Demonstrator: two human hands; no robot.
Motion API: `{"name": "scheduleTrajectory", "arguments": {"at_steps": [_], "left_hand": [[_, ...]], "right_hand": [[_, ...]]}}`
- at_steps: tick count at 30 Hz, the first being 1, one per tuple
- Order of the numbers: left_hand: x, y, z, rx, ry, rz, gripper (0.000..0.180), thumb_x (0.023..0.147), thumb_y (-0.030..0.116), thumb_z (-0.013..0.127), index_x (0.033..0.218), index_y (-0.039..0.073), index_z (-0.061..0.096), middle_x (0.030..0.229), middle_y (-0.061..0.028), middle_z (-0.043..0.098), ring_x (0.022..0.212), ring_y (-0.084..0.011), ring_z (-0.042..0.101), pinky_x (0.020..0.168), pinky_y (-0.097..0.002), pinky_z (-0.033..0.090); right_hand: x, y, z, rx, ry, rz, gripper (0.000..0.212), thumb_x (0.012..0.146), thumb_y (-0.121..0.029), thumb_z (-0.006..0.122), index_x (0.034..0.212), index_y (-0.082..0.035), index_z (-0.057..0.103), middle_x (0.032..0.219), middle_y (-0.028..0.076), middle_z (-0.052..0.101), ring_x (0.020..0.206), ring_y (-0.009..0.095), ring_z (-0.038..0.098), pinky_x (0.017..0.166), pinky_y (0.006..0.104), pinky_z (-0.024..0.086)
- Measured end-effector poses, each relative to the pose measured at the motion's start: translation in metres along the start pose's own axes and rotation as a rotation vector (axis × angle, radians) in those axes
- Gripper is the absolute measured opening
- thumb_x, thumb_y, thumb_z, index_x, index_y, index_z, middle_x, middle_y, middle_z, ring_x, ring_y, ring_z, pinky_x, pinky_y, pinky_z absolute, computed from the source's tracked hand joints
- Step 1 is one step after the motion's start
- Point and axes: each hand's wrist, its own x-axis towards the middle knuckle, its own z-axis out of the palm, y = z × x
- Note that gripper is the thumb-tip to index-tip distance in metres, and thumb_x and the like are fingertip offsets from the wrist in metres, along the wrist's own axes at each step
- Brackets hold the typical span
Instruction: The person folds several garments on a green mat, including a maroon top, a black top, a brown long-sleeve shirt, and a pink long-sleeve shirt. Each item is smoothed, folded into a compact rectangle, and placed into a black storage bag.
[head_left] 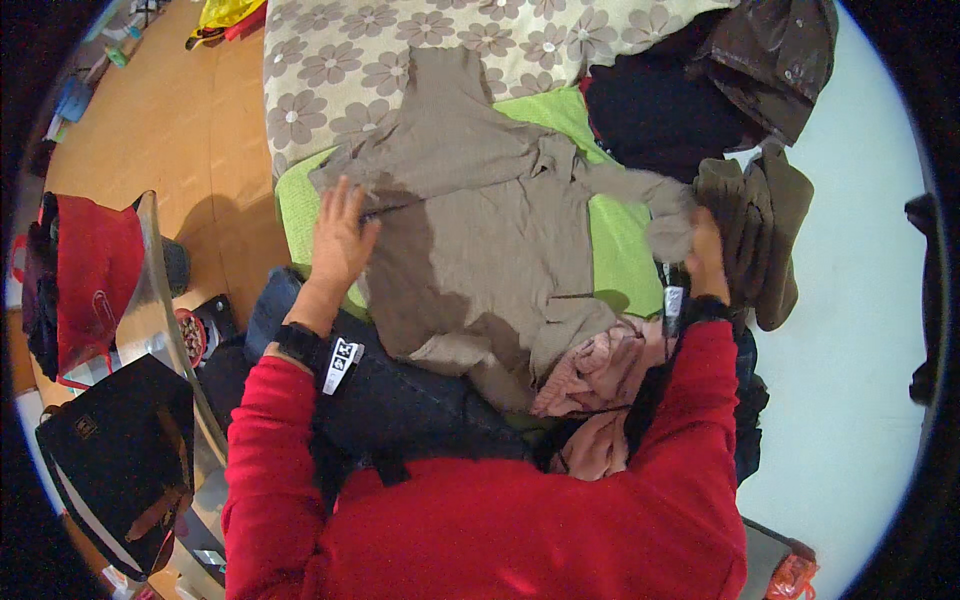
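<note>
A taupe turtleneck sweater (480,230) lies spread out in front of me, its high collar pointing away and its lower edge rumpled toward me. My left hand (343,235) rests at its left side near the shoulder, palm down with the fingers apart. At the right, one sleeve is bent and bunched at its end. My right hand (706,255) is against that end, seen edge-on and slightly blurred, so its grip is hidden. Beneath the sweater is a bright green cloth (625,255). A crumpled pink garment (590,375) touches its lower right edge.
Dark jeans (430,395) lie across my lap. Folded brown clothing (760,225) sits beyond my right hand, below a black garment (660,120) and a dark brown jacket (780,60). A flowered cover (340,65) is behind. Left are a red bag (100,260) and a black bag (120,460).
</note>
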Motion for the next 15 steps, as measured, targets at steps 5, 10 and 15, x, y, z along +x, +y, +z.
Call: {"name": "scheduleTrajectory", "arguments": {"at_steps": [5,10,15], "left_hand": [[-0.006,0.001,0.013,0.197,-0.262,-0.059,0.054,0.081,0.033,0.059,0.128,0.012,0.044,0.144,-0.0109,0.027,0.132,-0.0355,0.024,0.101,-0.0516,0.029],[-0.004,-0.005,0.013,0.186,-0.306,-0.067,0.054,0.079,0.033,0.060,0.128,0.014,0.046,0.143,-0.0116,0.029,0.131,-0.0325,0.026,0.102,-0.0501,0.027],[0.002,-0.004,0.013,0.175,-0.268,-0.095,0.051,0.079,0.034,0.060,0.124,0.013,0.048,0.142,-0.0112,0.030,0.131,-0.0313,0.025,0.103,-0.0508,0.025]], "right_hand": [[0.040,-0.048,-0.011,0.643,-0.340,-0.036,0.026,0.086,-0.023,0.047,0.098,-0.003,0.059,0.096,0.009,0.061,0.079,0.018,0.059,0.065,0.0277,0.048],[0.053,-0.100,0.000,0.385,-0.218,-0.217,0.017,0.082,-0.016,0.049,0.081,-0.005,0.062,0.085,0.009,0.065,0.068,0.018,0.060,0.056,0.0270,0.047],[0.061,-0.100,0.018,-2.019,0.101,-0.923,0.012,0.077,-0.014,0.053,0.083,-0.005,0.060,0.076,0.011,0.058,0.069,0.028,0.061,0.061,0.0370,0.051]]}}
